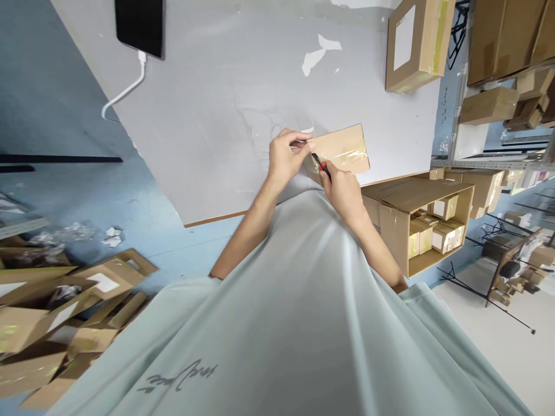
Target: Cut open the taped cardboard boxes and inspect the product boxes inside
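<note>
A small cardboard box (339,143) with clear tape along it lies near the front edge of the grey table. My left hand (287,151) is closed at the box's left end, thumb and fingers pinching its edge. My right hand (344,193) is wrapped round a utility knife (323,167) with a red and black handle. The knife's dark front end points up and left, at the taped left end of the box, close to my left thumb. Whether the tip has entered the cardboard is too small to tell.
A phone (141,26) with a white cable lies at the table's upper left. A taller carton (416,46) stands at its upper right. Below the right edge is an open carton (396,237) holding several small boxes. Opened cartons (78,306) pile up at lower left.
</note>
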Demonstrator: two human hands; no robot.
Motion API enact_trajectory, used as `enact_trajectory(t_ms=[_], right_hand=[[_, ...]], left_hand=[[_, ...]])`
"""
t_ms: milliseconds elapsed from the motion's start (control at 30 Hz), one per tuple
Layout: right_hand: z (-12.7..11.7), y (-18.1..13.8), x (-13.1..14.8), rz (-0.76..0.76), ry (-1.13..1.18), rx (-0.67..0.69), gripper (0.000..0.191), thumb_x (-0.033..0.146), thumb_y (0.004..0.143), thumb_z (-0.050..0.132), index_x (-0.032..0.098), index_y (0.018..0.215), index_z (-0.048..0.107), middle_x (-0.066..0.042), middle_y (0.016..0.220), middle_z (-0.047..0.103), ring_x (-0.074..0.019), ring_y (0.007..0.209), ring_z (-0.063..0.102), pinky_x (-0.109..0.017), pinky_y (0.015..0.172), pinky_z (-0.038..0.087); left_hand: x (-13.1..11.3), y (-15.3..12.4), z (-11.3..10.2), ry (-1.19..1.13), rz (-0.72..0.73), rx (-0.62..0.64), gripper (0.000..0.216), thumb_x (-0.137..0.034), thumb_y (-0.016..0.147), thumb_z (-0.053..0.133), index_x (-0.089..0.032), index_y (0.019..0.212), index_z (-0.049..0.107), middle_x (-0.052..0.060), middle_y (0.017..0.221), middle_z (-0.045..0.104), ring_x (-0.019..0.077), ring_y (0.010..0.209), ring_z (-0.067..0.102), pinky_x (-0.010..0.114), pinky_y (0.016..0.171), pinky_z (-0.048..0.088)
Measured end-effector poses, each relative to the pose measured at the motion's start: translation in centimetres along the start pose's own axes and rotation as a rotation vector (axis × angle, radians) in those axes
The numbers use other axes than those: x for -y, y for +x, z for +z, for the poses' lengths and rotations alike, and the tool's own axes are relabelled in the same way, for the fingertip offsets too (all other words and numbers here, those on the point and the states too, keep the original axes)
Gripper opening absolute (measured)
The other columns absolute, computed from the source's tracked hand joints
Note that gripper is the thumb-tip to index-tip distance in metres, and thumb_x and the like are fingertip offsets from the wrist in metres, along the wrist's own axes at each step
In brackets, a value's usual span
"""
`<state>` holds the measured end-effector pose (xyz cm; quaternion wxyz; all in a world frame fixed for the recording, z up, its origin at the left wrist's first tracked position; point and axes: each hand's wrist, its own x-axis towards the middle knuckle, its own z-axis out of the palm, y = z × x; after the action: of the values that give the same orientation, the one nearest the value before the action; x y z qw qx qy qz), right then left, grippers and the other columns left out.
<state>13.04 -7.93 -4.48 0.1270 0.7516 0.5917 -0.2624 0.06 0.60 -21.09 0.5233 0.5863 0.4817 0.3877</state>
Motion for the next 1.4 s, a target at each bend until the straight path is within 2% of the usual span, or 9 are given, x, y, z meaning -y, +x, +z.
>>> enact_trajectory(t_ms=[233,433,567,733,1100,1233,1400], right_hand=[[0.0,-0.1,1.1,0.003,-0.04,-0.002,0.043,0.026,0.119,0.041,0.016,0.149,0.07,-0.022,0.121,0.085,-0.0369,0.113,0.08,-0.044,0.096,0.061],[-0.6,-0.4,1.2,0.031,-0.057,0.039,0.044,0.028,0.12,0.042,0.014,0.153,0.067,-0.024,0.125,0.082,-0.0387,0.117,0.078,-0.046,0.099,0.059],[-1.1,-1.2,1.4,0.074,-0.076,0.098,0.039,0.027,0.12,0.048,0.015,0.151,0.069,-0.024,0.128,0.082,-0.0363,0.12,0.078,-0.042,0.099,0.059],[-0.6,-0.8,1.6,0.069,-0.082,0.089,0.041,0.027,0.123,0.042,0.014,0.155,0.065,-0.023,0.133,0.081,-0.0332,0.125,0.077,-0.039,0.102,0.058],[0.2,-1.2,0.1,0.024,-0.104,0.107,0.043,0.026,0.123,0.037,0.015,0.153,0.065,-0.022,0.131,0.081,-0.032,0.123,0.078,-0.038,0.1,0.059],[0.4,-1.4,-0.2,0.016,-0.108,0.115,0.042,0.02,0.122,0.036,0.012,0.152,0.064,-0.023,0.127,0.082,-0.0304,0.118,0.081,-0.036,0.096,0.06],[0.1,-1.2,-0.1,-0.026,-0.068,0.124,0.042,0.012,0.12,0.036,0.007,0.143,0.071,-0.027,0.128,0.081,-0.0315,0.117,0.08,-0.036,0.096,0.06]], left_hand=[[0.0,-0.1,0.5,0.046,-0.016,-0.032,0.025,-0.044,0.098,0.086,-0.024,0.114,0.085,0.006,0.116,0.082,0.0219,0.102,0.081,0.035,0.096,0.068],[-0.1,-0.2,0.9,0.08,-0.01,-0.053,0.022,-0.042,0.101,0.081,-0.025,0.113,0.085,0.006,0.117,0.082,0.0231,0.104,0.08,0.036,0.096,0.068],[-0.5,-0.6,0.9,0.08,-0.038,-0.066,0.019,-0.037,0.098,0.083,-0.023,0.11,0.086,0.006,0.114,0.082,0.0227,0.101,0.081,0.036,0.095,0.068],[-1.5,-0.6,1.1,0.09,-0.101,-0.124,0.015,-0.033,0.098,0.082,-0.024,0.11,0.086,0.006,0.116,0.082,0.0217,0.102,0.081,0.033,0.096,0.067],[-2.1,-0.8,1.7,0.15,-0.121,-0.182,0.015,-0.026,0.099,0.08,-0.023,0.111,0.087,0.006,0.116,0.082,0.0198,0.099,0.081,0.031,0.094,0.066],[-2.5,-0.8,2.0,0.17,-0.138,-0.208,0.015,-0.023,0.095,0.08,-0.022,0.108,0.087,0.006,0.114,0.083,0.0197,0.095,0.081,0.032,0.095,0.066],[-2.8,-1.5,2.4,0.173,-0.159,-0.245,0.014,-0.029,0.099,0.078,-0.023,0.108,0.086,0.007,0.114,0.082,0.0211,0.098,0.081,0.032,0.09,0.068]])
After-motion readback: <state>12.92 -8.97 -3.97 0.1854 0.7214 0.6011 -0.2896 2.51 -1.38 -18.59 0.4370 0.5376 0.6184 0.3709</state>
